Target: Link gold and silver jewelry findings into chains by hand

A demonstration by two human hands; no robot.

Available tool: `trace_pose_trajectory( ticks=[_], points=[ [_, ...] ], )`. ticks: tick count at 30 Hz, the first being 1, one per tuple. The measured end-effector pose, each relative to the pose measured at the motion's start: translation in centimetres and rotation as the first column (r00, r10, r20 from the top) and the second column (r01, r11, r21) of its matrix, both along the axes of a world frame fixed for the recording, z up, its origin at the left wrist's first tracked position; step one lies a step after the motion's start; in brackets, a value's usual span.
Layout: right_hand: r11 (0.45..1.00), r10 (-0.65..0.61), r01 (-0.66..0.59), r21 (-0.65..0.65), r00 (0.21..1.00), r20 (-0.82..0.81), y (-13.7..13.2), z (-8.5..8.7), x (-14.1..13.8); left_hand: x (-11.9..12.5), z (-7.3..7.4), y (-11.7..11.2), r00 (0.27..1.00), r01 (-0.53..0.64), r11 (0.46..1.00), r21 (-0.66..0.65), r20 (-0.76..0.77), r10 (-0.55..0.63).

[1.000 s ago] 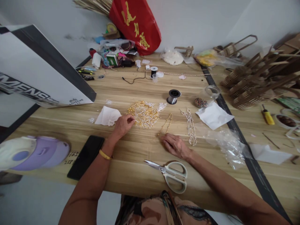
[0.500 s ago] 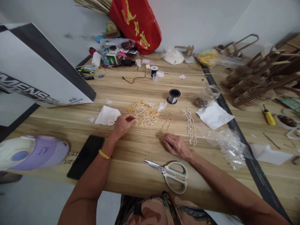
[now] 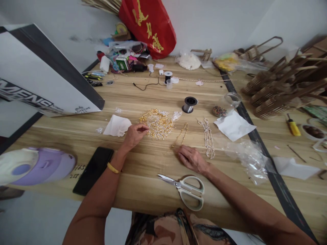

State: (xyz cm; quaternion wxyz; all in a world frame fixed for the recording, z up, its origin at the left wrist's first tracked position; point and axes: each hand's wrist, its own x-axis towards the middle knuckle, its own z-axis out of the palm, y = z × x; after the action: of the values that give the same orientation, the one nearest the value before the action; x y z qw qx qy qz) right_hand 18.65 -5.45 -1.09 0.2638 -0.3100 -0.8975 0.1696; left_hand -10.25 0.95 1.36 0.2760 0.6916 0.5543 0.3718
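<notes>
My left hand (image 3: 136,135) has its thumb and forefinger pinched together at the left edge of a pile of gold and silver beads (image 3: 160,127). Whatever sits between those fingertips is too small to make out. My right hand (image 3: 191,158) rests on the table with curled fingers, closed at the lower end of a thin gold bead strand (image 3: 184,132). The strand loops away from it toward the spool of wire (image 3: 189,104). Right of that hand lies a silver beaded chain (image 3: 208,139). White-handled scissors (image 3: 187,190) lie below my hands, blades pointing left.
A white paper (image 3: 116,126) and a black phone (image 3: 94,170) lie left, beside a purple-and-white container (image 3: 48,166) and a large box (image 3: 46,75). To the right are a jar of beads (image 3: 230,102), paper (image 3: 234,125), a plastic bag (image 3: 250,158) and small woven baskets (image 3: 276,88).
My left fingertips have shifted very slightly at the edge of the bead pile. My right hand and the things on the table stay in place.
</notes>
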Motion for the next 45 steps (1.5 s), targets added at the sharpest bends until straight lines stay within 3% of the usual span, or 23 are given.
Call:
trace_pose_trajectory(
  ticks=[30, 45],
  points=[
    [1.0, -0.002, 0.002, -0.008, 1.0, -0.01, 0.0, 0.0, 0.0, 0.0, -0.4, 0.0, 1.0, 0.019, 1.0, -0.021, -0.001, -0.019],
    [0.996, -0.063, 0.055, -0.069, 0.992, -0.113, 0.1, 0.6, 0.0, 1.0, -0.1, -0.4, 0.994, 0.103, 0.994, -0.026, -0.031, -0.103]
  ],
)
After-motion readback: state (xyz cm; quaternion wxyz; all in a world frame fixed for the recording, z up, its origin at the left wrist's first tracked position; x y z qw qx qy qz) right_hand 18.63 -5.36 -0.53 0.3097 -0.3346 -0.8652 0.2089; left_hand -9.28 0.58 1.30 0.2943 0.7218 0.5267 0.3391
